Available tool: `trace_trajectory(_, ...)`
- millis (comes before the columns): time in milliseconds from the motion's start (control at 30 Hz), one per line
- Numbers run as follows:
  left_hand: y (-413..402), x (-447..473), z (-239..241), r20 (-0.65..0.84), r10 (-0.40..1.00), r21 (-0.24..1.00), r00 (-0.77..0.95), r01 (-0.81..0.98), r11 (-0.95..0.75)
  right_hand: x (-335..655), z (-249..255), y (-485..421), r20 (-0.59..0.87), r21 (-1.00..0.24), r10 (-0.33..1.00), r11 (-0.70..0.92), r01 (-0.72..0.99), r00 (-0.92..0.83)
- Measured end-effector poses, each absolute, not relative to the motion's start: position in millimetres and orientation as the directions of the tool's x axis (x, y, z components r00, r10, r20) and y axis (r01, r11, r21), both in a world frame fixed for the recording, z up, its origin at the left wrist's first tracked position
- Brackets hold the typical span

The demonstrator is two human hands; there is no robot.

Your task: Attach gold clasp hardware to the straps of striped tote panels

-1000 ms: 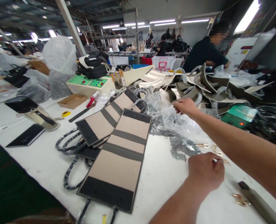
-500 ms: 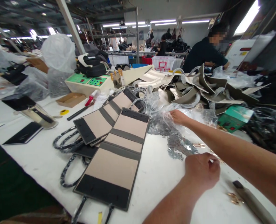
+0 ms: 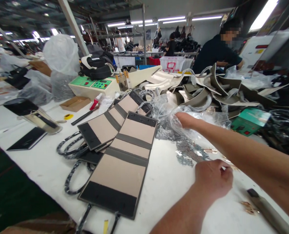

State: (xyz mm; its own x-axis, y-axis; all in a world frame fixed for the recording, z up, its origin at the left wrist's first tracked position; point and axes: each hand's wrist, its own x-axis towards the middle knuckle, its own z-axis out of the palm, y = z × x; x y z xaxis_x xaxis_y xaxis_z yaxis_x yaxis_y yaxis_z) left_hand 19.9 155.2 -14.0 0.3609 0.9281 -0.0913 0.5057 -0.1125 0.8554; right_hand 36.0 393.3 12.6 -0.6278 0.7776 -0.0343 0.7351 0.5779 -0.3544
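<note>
My right hand [image 3: 186,119] reaches far across the white table [image 3: 169,182] and its fingers curl into a crumpled clear plastic bag [image 3: 170,122]. Below that bag lies a heap of silver chains [image 3: 189,152]. My left hand [image 3: 213,179] rests nearer to me in a closed pinch; what it holds is hidden. Small gold metal fittings [image 3: 249,206] lie beside it. To the left, flat beige-and-grey bag panels [image 3: 125,156] lie unfolded, with braided handles [image 3: 70,149] sticking out from under them.
A grey-handled tool [image 3: 268,208] lies at the near right. Olive leather pieces [image 3: 208,92] are heaped behind, beside a green box [image 3: 250,120]. A cream machine [image 3: 93,86], a cardboard box [image 3: 75,104] and a black panel [image 3: 27,139] stand left. A person in dark clothes [image 3: 216,52] works beyond.
My right hand has dropped from above the leather pile down and left into the plastic bag. My left hand has stayed closed in nearly the same place.
</note>
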Motion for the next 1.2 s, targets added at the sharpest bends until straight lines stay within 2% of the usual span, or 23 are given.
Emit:
trace_trajectory(200,154.7,19.6,-12.0,-0.112,0.914,0.879,0.389,0.468,-0.092,32.5,18.0,385.2,-0.109,-0.324,0.739,0.606,0.726,-0.665)
trace_trajectory(467,153.8,20.3,-13.7,-0.097,0.922,0.882,0.375,0.462,-0.095,30.1,26.7,374.3,-0.184,-0.417,0.632,0.643,0.642,-0.753)
trace_trajectory(700,154.8,22.8,-14.5,-0.140,0.910,0.874,0.389,0.481,-0.071,34.5,22.0,367.7,-0.161,-0.463,0.570,0.677,0.572,-0.806)
trace_trajectory(1033,155.7,23.0,-13.1,-0.135,0.912,0.864,0.386,0.497,-0.082,27.2,5.8,359.4,-0.059,-0.359,0.632,0.709,0.607,-0.773)
trace_trajectory(1200,155.4,23.4,-13.8,-0.085,0.921,0.866,0.380,0.486,-0.121,27.7,3.2,351.6,-0.015,-0.260,0.592,0.776,0.575,-0.806)
